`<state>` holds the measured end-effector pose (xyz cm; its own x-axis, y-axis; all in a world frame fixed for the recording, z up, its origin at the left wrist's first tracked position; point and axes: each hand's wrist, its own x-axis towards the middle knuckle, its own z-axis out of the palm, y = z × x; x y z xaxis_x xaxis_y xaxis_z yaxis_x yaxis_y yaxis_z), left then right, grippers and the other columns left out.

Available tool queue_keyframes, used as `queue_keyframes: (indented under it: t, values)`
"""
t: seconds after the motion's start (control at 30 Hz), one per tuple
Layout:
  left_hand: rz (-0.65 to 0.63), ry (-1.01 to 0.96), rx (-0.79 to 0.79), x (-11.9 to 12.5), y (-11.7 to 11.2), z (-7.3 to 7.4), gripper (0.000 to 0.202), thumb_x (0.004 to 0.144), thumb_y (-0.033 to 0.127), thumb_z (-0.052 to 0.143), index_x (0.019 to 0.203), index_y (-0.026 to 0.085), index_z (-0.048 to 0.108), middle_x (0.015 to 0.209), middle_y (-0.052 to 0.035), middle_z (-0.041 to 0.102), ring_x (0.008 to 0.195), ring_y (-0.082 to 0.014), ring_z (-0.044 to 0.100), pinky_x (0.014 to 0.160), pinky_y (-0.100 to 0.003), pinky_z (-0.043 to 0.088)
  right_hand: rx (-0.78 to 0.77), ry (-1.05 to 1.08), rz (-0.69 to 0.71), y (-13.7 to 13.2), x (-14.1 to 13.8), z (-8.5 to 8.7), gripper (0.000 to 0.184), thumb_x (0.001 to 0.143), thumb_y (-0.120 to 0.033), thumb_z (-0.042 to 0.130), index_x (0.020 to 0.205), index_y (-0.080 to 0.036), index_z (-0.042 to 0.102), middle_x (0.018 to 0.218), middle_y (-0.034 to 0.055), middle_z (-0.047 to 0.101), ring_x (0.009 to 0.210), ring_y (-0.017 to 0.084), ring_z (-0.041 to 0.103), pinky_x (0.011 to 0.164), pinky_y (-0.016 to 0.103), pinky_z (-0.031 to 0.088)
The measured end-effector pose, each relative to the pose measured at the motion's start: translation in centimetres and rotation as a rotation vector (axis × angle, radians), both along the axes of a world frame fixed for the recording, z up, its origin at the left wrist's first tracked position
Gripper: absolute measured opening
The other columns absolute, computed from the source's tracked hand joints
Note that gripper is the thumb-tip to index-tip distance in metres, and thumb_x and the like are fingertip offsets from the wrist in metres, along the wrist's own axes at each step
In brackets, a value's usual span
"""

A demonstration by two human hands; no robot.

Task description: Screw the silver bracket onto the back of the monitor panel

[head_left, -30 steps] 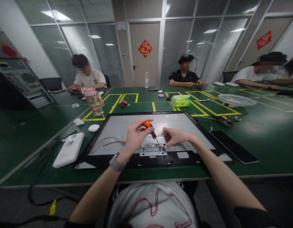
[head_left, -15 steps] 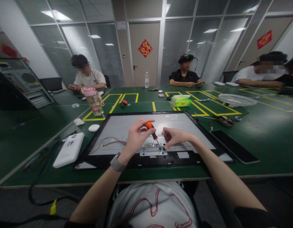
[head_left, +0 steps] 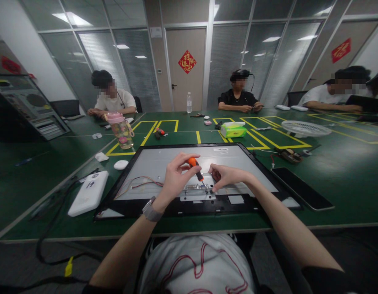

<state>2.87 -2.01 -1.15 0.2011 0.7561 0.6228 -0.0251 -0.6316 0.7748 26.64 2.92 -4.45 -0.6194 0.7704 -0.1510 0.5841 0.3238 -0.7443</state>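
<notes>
My left hand point(head_left: 176, 176), with a watch on its wrist, is closed around the handle of an orange and black screwdriver point(head_left: 193, 163). The screwdriver's shaft slants down, and its tip meets a small metal bracket point(head_left: 192, 197) near its right side. My right hand point(head_left: 227, 176) grips that bracket at its right edge, thumb low and curled fingers farther back. Under both hands lies a flat display panel point(head_left: 238, 159), grey backed and black framed. Thin wires point(head_left: 143, 179) run over the panel to the left of my left hand.
Left of the panel are a white power bank point(head_left: 89, 194), a white round case point(head_left: 121, 165) and a pink-lided bottle point(head_left: 120, 130). A black phone point(head_left: 302, 188) lies to the right. Farther back stand a green tissue pack point(head_left: 233, 130) and a water bottle point(head_left: 189, 103). Several people sit across the table.
My hands, the screwdriver and the panel look almost unmoved. At the far right, a person's arm and the dark object by it have shifted slightly.
</notes>
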Motion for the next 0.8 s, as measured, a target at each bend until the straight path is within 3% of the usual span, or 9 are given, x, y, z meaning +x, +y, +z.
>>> queue_keyframes:
  t: [0.8]
  values:
    - [-0.012, 0.012, 0.035, 0.01, 0.06, -0.14, 0.026, 0.082, 0.028, 0.072, 0.107, 0.026, 0.071, 0.094, -0.0016, 0.057, 0.082, -0.0118, 0.058, 0.068, -0.021, 0.054, 0.009, -0.003, -0.003, 0.12, 0.04, -0.27, 0.070, 0.054, -0.056, 0.086, 0.098, -0.020, 0.045, 0.071, -0.0057, 0.052, 0.066, 0.014, 0.051, 0.059, 0.026, 0.039]
